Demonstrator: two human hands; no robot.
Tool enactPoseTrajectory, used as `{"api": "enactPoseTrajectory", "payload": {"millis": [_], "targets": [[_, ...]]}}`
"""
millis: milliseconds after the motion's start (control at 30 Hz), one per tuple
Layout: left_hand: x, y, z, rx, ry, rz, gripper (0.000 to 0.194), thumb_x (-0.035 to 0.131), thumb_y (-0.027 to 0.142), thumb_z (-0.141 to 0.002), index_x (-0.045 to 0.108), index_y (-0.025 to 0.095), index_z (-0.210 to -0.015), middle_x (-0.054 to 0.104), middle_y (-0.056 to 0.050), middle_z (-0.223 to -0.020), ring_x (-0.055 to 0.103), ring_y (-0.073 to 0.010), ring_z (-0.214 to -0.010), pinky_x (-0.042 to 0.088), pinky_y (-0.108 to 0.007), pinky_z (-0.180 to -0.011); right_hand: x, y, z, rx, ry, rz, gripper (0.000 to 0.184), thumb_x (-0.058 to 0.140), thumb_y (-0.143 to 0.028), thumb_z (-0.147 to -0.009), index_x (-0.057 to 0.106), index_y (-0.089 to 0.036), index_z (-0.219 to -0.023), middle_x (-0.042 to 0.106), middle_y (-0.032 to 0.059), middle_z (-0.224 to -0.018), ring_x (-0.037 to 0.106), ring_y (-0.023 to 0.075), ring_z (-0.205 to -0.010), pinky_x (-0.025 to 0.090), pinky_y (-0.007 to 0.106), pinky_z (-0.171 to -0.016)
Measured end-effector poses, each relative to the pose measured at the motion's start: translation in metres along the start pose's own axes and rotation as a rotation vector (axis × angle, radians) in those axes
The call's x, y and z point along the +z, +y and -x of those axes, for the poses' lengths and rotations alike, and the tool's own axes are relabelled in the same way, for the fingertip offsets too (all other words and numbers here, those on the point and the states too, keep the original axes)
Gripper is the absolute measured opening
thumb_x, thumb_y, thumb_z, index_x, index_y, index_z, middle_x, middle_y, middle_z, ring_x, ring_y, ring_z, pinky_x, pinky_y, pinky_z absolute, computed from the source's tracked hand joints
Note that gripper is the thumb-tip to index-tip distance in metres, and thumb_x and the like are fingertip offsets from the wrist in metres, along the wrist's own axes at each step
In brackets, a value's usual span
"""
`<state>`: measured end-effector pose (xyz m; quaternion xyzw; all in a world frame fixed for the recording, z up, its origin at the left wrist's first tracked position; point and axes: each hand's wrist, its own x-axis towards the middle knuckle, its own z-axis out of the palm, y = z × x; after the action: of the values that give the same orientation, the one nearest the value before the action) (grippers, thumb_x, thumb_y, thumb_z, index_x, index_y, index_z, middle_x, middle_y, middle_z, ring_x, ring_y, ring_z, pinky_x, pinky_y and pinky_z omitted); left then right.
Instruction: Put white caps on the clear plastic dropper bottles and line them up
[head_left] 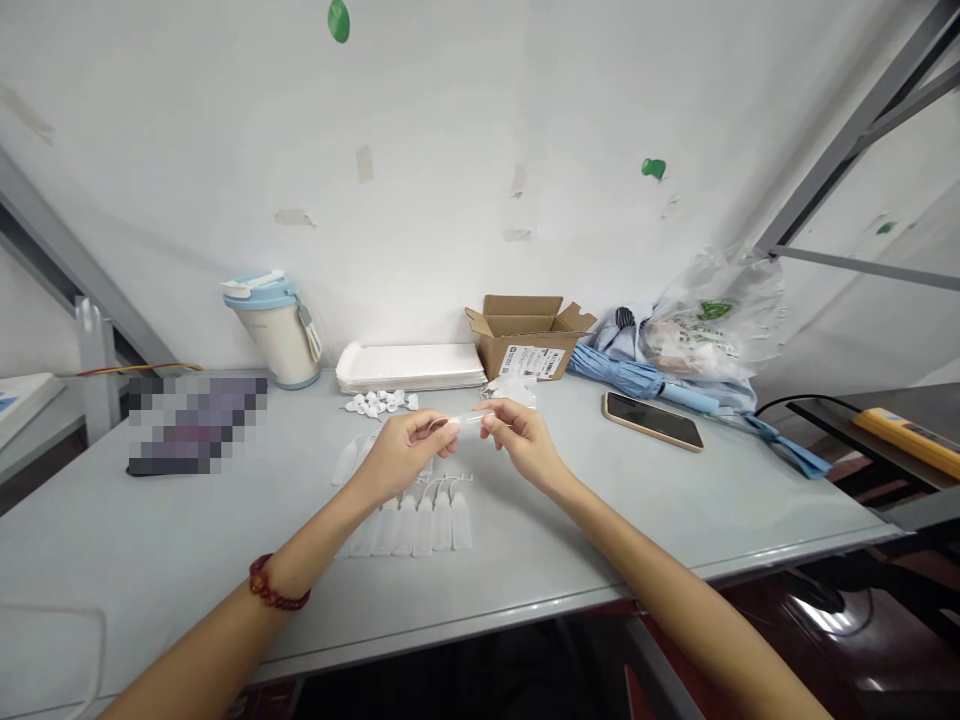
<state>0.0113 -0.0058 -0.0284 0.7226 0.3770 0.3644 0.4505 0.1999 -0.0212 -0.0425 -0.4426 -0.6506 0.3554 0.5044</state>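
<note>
My left hand (405,450) and my right hand (521,435) are raised together over the grey table (150,540), each pinching one end of a small clear plastic bottle (469,420) held sideways between them. Just below the hands, a row of several similar clear small bottles (420,522) lies side by side on the table. A little heap of white caps (379,402) sits behind my left hand. A red bead bracelet is on my left wrist.
At the back stand a blue-lidded cream jug (276,330), a stack of white trays (409,367) and an open cardboard box (525,335). A phone (652,420), a folded blue umbrella (637,378) and a plastic bag (712,320) lie right. A dark blurred object (191,420) lies left.
</note>
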Motion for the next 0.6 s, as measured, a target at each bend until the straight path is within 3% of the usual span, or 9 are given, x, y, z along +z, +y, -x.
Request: {"api": "enactPoseTrajectory", "payload": {"millis": [267,600], "targets": [[-0.0010,0.0006,-0.0007,-0.120,-0.044,0.127,0.040,0.050,0.050,-0.082,0.064,0.014,-0.072,0.062,-0.003,-0.062,0.059,-0.0144,-0.056,0.049,-0.027,-0.057,-0.0003,0.0000,0.0002,-0.045,-0.052,-0.027,0.030,0.055,-0.041,-0.081,0.061,-0.017,-0.098,0.057,0.0010,-0.068,0.054,0.0125,-0.064,0.040,0.024,-0.055],[0.0003,0.0046,0.0015,-0.187,-0.024,0.139,0.038,0.055,0.047,-0.079,0.062,0.014,-0.062,0.053,0.001,-0.051,0.048,-0.0100,-0.044,0.041,-0.023,-0.047,0.0017,-0.0021,0.0004,0.017,-0.090,-0.046,0.032,0.051,-0.045,-0.082,0.058,-0.015,-0.074,0.044,-0.0030,-0.057,0.043,0.0096,-0.051,0.038,0.025,-0.053]]}}
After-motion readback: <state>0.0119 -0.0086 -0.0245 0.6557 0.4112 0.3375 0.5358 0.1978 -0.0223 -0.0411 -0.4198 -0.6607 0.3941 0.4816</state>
